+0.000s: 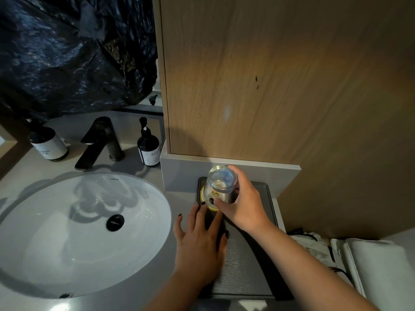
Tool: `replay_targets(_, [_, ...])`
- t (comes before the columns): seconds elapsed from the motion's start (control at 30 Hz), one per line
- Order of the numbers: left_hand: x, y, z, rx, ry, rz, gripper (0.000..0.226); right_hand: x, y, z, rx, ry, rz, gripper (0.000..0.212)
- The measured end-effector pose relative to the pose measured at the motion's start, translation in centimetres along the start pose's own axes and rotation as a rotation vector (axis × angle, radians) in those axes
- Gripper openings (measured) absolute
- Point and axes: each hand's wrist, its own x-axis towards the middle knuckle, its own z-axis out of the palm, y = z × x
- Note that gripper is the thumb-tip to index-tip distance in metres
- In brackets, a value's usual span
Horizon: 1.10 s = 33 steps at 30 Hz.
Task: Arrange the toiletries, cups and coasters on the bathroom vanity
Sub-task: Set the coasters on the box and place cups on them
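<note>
Glass cup point(221, 184) is going onto its coaster point(207, 202) on the tray point(266, 198); right hand point(243, 204) is wrapping around it, left hand point(198, 240) is lying open, more left.

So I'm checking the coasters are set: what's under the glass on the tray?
A round yellow-rimmed coaster lies under the glass on the dark tray. The right hand and the left hand's fingers cover part of it.

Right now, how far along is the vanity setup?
Done: two pump bottles stand either side of the faucet. In hand: the right hand holds a glass cup over a gold-rimmed coaster on the dark tray; the left hand rests flat there. No other cups or coasters show.
</note>
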Motion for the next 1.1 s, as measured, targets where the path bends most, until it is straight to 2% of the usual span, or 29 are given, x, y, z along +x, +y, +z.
replay_targets(0.1, [0.0,-0.1,-0.2,-0.005,-0.013,0.006,0.050,0.0,-0.3,-0.1,0.016,-0.029,0.023,0.088])
replay_targets(0.27, [-1.0,-1.0,-1.4,-0.014,-0.010,0.010,0.055,-1.0,-1.1,-0.8,0.019,-0.095,0.087,0.106])
replay_targets(0.4, [-1.9,-1.3,-3.0,-0.038,0.039,-0.036,0.053,-3.3,-0.7,-1.4,-0.008,-0.046,0.111,0.094])
replay_targets(0.47, [-2.4,-1.1,-3.6,-0.046,0.056,-0.071,0.052,-4.7,-0.5,-1.8,-0.049,-0.049,0.089,0.081])
replay_targets(0.53, [-3.2,-0.6,-4.1,-0.061,0.077,-0.093,0.054,-6.1,-0.5,-2.1,-0.099,-0.098,0.065,0.061])
replay_targets(0.6, [-4.1,-0.1,-4.5,-0.081,0.070,-0.113,0.053,-7.4,-0.2,-2.1,-0.121,-0.169,0.038,0.053])
replay_targets(0.73, [-5.4,0.6,-5.3,-0.095,0.061,-0.168,0.056,-8.7,0.9,-1.0,-0.306,-0.292,0.012,0.068])
replay_targets(0.93, [-7.2,-0.5,-6.5,-0.096,0.077,-0.222,0.062,-10.2,0.1,-0.6,-0.312,-0.274,-0.106,0.066])
replay_targets(1.1, [-10.8,-2.6,-9.3,-0.091,0.194,-0.233,0.056,-12.5,-3.4,0.3,-0.332,-0.367,-0.203,0.066])
